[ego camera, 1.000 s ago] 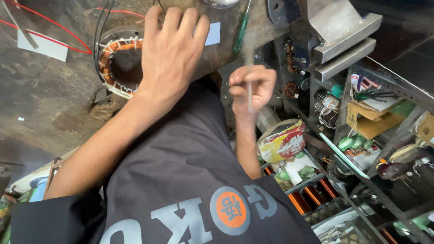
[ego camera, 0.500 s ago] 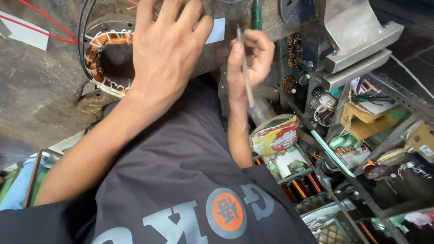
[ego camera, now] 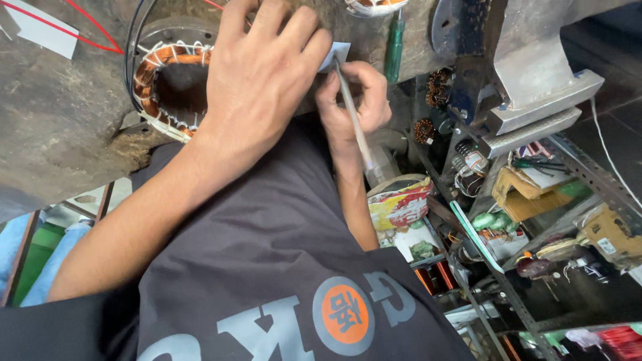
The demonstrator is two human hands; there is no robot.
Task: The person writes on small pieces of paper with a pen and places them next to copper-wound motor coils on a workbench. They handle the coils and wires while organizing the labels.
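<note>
We're mid-winding job: left hand (ego camera: 264,80) spread flat over the motor coil (ego camera: 167,87) near the bench (ego camera: 60,127) edge, right hand (ego camera: 354,100) gripping a thin stick (ego camera: 354,127), probably needing careful poking next.

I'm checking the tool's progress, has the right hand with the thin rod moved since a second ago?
Yes. The right hand with the thin rod has moved toward the left hand on the copper-wound stator, closing the gap.
</note>
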